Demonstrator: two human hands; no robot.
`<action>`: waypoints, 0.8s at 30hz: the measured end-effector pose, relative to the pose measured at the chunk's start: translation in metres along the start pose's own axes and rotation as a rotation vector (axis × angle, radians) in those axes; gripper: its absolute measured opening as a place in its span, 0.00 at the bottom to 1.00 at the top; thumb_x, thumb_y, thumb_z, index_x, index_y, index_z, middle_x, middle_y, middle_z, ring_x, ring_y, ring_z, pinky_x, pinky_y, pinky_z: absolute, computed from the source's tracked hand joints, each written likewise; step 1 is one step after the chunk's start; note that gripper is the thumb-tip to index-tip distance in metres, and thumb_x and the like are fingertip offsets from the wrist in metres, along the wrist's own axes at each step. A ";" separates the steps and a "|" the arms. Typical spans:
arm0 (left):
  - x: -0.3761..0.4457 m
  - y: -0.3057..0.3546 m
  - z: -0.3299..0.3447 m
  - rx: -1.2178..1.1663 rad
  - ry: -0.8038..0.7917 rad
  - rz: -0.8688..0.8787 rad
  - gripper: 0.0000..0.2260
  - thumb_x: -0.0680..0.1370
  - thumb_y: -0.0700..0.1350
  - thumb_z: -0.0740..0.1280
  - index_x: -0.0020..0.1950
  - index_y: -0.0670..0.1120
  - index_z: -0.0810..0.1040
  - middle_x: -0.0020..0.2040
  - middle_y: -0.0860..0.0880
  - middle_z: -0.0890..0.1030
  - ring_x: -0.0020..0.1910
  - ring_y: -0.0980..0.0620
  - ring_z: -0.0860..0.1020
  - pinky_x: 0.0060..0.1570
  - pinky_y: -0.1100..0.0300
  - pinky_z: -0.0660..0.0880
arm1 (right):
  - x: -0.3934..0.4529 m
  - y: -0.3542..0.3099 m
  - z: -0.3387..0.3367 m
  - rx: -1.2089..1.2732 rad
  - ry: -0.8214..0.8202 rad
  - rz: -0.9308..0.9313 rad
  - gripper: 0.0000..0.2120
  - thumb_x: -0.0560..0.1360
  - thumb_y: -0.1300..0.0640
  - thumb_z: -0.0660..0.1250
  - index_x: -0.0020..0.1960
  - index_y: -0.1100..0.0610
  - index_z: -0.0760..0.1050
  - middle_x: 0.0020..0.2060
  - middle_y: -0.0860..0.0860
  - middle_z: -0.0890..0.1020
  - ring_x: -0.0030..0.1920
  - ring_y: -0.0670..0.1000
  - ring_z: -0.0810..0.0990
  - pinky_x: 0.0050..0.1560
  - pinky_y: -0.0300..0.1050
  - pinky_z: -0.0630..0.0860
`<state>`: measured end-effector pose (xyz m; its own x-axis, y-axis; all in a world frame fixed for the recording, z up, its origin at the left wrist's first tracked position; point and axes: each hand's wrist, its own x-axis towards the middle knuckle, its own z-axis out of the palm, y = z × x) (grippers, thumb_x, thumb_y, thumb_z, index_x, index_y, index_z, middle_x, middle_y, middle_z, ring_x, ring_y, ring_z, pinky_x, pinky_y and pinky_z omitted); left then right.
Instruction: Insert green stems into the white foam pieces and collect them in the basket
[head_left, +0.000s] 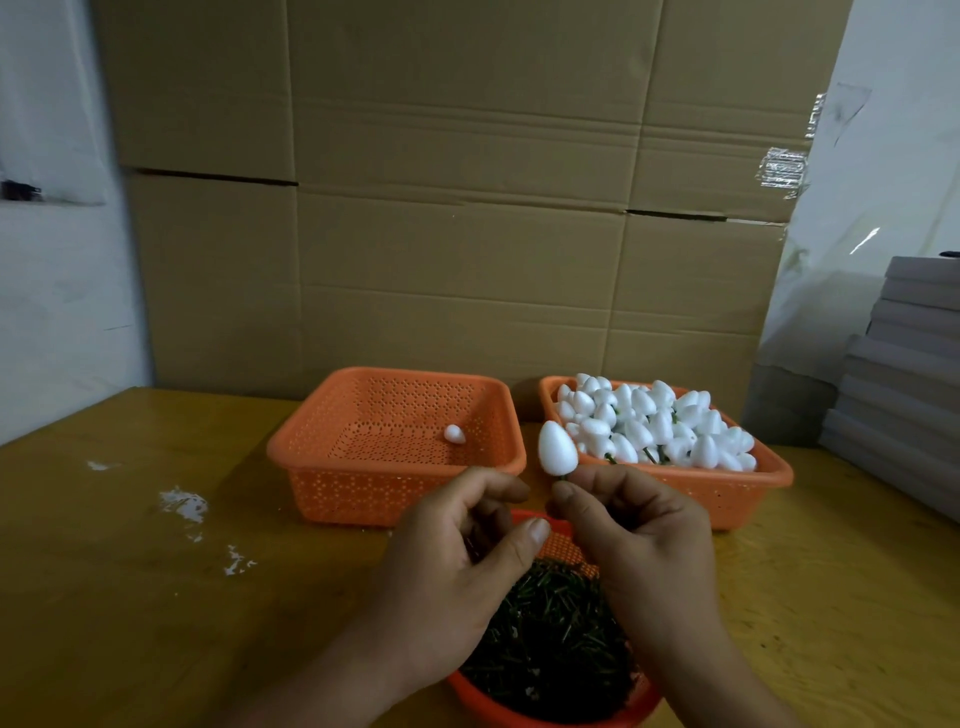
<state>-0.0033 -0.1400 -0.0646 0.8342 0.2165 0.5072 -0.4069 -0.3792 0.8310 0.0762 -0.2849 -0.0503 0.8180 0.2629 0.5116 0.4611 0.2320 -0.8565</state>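
My right hand (639, 530) pinches the short green stem under a white egg-shaped foam piece (557, 448) and holds it upright in front of the two far baskets. My left hand (457, 561) hovers just left of it with loosely curled fingers and nothing in it. Both hands are above a round orange basket (498, 712) full of dark green stems (550, 634). The left orange basket (291, 452) holds a single foam piece (454, 434). The right orange basket (727, 493) is heaped with foam pieces (654, 421), some showing green stems.
The baskets stand on a yellow wooden table (130, 597) with white foam crumbs (184, 504) at the left. A cardboard wall (457, 208) rises behind the table. A stack of grey boards (904, 395) stands at the right edge.
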 end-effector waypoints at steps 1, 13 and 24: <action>0.000 0.000 0.000 0.023 0.002 0.003 0.11 0.73 0.61 0.69 0.54 0.62 0.79 0.41 0.53 0.79 0.39 0.53 0.80 0.40 0.59 0.78 | 0.003 0.000 -0.003 0.010 0.023 0.007 0.05 0.71 0.66 0.74 0.39 0.57 0.84 0.33 0.57 0.85 0.32 0.45 0.81 0.34 0.35 0.76; -0.003 0.004 0.005 0.066 -0.002 0.015 0.02 0.77 0.49 0.72 0.49 0.55 0.82 0.40 0.52 0.81 0.40 0.53 0.80 0.40 0.59 0.79 | 0.047 0.032 -0.073 -0.254 0.438 0.008 0.10 0.73 0.62 0.74 0.42 0.47 0.83 0.36 0.46 0.86 0.39 0.43 0.84 0.48 0.47 0.82; -0.004 0.000 0.004 0.078 -0.006 0.023 0.02 0.77 0.49 0.72 0.49 0.55 0.81 0.41 0.53 0.81 0.41 0.52 0.80 0.41 0.57 0.79 | 0.064 0.061 -0.097 -0.702 0.513 -0.155 0.06 0.75 0.62 0.72 0.50 0.56 0.85 0.36 0.42 0.79 0.37 0.42 0.78 0.44 0.49 0.79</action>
<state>-0.0049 -0.1448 -0.0672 0.8274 0.2019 0.5241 -0.3957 -0.4527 0.7990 0.1901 -0.3450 -0.0766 0.7047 -0.2157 0.6759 0.5465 -0.4426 -0.7110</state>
